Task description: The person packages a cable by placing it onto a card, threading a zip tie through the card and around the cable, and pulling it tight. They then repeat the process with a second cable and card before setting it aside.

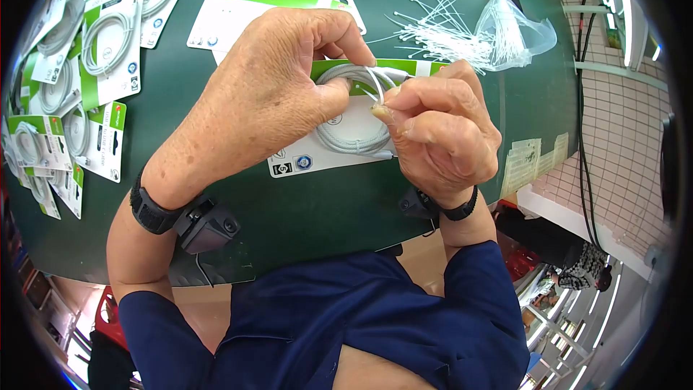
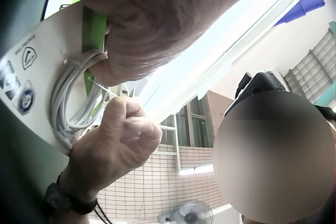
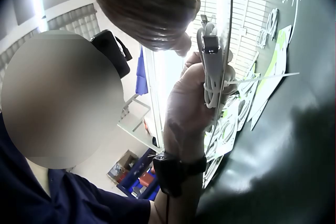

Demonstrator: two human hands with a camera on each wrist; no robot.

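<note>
Over the dark green table (image 1: 325,209) both hands hold a white backing card (image 1: 325,159) with a green strip. A coiled white cable (image 1: 354,141) lies against it. My left hand (image 1: 346,76) grips the card's top edge and the coil, thumb pressed on the cable. My right hand (image 1: 386,105) pinches a thin white cable tie (image 1: 377,83) at the coil's upper right. The left wrist view shows the coil (image 2: 71,98), the card (image 2: 37,77) and the right hand (image 2: 115,134) pinching the tie (image 2: 102,86). In the right wrist view the left hand (image 3: 191,108) clasps the cable (image 3: 210,71).
A loose heap of white cable ties (image 1: 440,32) lies at the back right beside a clear plastic bag (image 1: 516,29). Several carded cables (image 1: 94,50) are stacked along the left. Blank green-and-white cards (image 1: 267,7) lie behind the hands. The table's front edge runs just before my wrists.
</note>
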